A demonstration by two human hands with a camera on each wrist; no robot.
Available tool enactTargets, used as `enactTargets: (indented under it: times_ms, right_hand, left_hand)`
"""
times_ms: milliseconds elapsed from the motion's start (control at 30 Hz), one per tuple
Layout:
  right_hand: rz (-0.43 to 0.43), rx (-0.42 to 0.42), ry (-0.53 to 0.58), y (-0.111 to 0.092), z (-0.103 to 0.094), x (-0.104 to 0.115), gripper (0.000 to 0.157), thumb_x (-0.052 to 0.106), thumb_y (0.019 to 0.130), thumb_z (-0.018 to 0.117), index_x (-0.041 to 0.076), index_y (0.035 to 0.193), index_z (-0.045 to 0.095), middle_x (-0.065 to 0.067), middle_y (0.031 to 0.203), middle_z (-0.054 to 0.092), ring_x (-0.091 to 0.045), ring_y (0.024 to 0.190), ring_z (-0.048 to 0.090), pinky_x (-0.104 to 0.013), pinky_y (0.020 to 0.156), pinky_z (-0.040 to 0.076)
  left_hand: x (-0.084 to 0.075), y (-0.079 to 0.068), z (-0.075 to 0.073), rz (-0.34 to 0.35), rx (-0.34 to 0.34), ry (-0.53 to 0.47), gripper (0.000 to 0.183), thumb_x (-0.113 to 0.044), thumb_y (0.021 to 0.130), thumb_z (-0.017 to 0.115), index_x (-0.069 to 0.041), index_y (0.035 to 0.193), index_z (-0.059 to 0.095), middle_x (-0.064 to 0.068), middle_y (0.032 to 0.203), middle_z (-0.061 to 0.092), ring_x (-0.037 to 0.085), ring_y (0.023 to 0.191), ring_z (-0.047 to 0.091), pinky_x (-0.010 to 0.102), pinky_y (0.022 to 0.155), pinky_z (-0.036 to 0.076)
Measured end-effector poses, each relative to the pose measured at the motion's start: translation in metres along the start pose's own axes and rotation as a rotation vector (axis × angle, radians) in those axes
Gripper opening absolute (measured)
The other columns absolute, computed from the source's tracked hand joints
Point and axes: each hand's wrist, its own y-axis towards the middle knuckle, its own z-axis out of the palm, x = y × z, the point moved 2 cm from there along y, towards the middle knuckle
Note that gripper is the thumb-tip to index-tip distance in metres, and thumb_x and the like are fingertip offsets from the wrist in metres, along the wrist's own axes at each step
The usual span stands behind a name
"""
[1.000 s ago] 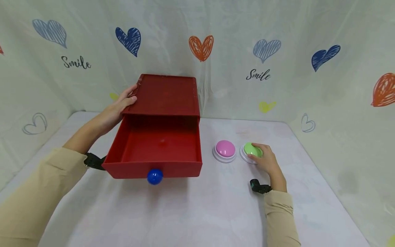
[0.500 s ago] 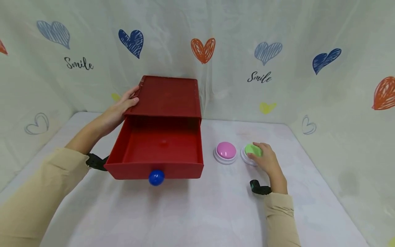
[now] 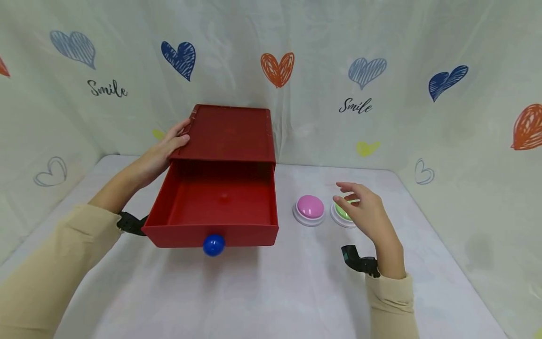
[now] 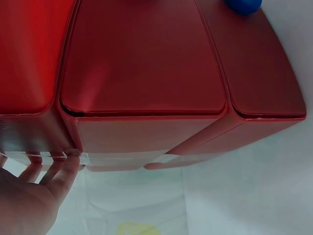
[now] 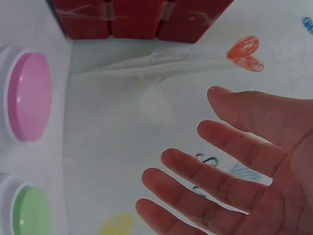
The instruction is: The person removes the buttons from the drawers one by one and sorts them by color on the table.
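In the head view, a red drawer cabinet (image 3: 230, 134) stands left of centre with its top drawer (image 3: 220, 202) pulled out, bare inside. A blue knob (image 3: 213, 245) sits on that drawer's front. My left hand (image 3: 158, 153) rests along the cabinet's left side, thumb at the top edge; the left wrist view shows its fingers (image 4: 61, 178) against the side wall. My right hand (image 3: 365, 209) hovers over a green push button (image 3: 342, 213), partly covering it in the head view. Its fingers are spread and hold nothing, as the right wrist view shows.
A pink push button (image 3: 310, 207) on a white base stands between the cabinet and the green one. Both are on a white table (image 3: 296, 292). Behind hangs a pale curtain (image 3: 317, 70) printed with hearts. Each wrist wears a black camera mount (image 3: 360, 260).
My right hand has lifted off the green button, and its fingers have spread. My left hand and the open drawer stay as they were; the head view has shifted slightly.
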Motion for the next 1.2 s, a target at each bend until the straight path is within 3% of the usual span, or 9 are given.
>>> enactTargets:
  times_ms: [367, 600, 700, 1000, 1067, 1200]
  right_hand:
    - [-0.208, -0.030, 0.008, -0.030, -0.005, 0.060, 0.037, 0.022, 0.090, 0.061, 0.012, 0.126, 0.057, -0.005, 0.109, 0.065, -0.019, 0.093, 0.063, -0.039, 0.082, 0.053]
    - [-0.485, -0.129, 0.078, -0.048, -0.001, 0.093, 0.033, 0.006, 0.082, 0.069, 0.012, 0.114, 0.064, 0.006, 0.093, 0.065, -0.004, 0.081, 0.060, -0.024, 0.072, 0.054]
    - [-0.559, -0.127, 0.146, -0.056, 0.002, 0.106, 0.032, 0.003, 0.081, 0.069, 0.012, 0.111, 0.064, 0.006, 0.091, 0.065, -0.003, 0.079, 0.059, -0.019, 0.069, 0.053]
    - [-0.696, -0.039, 0.292, -0.075, 0.023, 0.135, 0.027, 0.009, 0.084, 0.067, 0.009, 0.110, 0.064, 0.003, 0.085, 0.068, -0.001, 0.073, 0.063, -0.014, 0.065, 0.052]
    - [-0.713, 0.012, 0.302, -0.077, 0.030, 0.139, 0.027, 0.011, 0.085, 0.066, 0.009, 0.113, 0.063, 0.002, 0.090, 0.070, -0.001, 0.075, 0.064, -0.013, 0.066, 0.051]
    - [-0.661, 0.160, 0.310, -0.078, 0.045, 0.147, 0.035, 0.014, 0.087, 0.065, 0.012, 0.121, 0.060, 0.002, 0.103, 0.070, -0.001, 0.082, 0.066, -0.011, 0.069, 0.051]
  left_hand:
    - [0.000, -0.002, 0.000, 0.001, -0.007, 0.011, 0.065, -0.040, 0.098, 0.032, -0.026, 0.150, -0.004, 0.002, 0.157, -0.002, 0.027, 0.141, 0.006, 0.057, 0.113, 0.008]
    - [0.000, -0.002, 0.000, -0.001, -0.005, 0.009, 0.065, -0.039, 0.098, 0.032, -0.026, 0.150, -0.005, 0.002, 0.157, -0.002, 0.027, 0.141, 0.006, 0.056, 0.113, 0.008]
    - [0.000, -0.002, 0.001, 0.001, -0.005, 0.007, 0.065, -0.039, 0.098, 0.033, -0.026, 0.150, -0.005, 0.003, 0.157, -0.002, 0.027, 0.141, 0.006, 0.057, 0.113, 0.007]
    - [-0.002, -0.001, 0.001, 0.002, -0.007, 0.015, 0.065, -0.039, 0.098, 0.033, -0.026, 0.150, -0.004, 0.002, 0.157, -0.003, 0.028, 0.141, 0.005, 0.057, 0.113, 0.008]
    - [-0.002, -0.001, 0.001, 0.006, -0.005, 0.017, 0.064, -0.039, 0.099, 0.032, -0.026, 0.150, -0.004, 0.002, 0.157, -0.002, 0.028, 0.141, 0.005, 0.057, 0.113, 0.008]
    - [-0.001, -0.001, 0.001, 0.004, -0.008, 0.017, 0.064, -0.039, 0.099, 0.032, -0.026, 0.150, -0.004, 0.003, 0.157, -0.002, 0.028, 0.141, 0.006, 0.057, 0.113, 0.007]
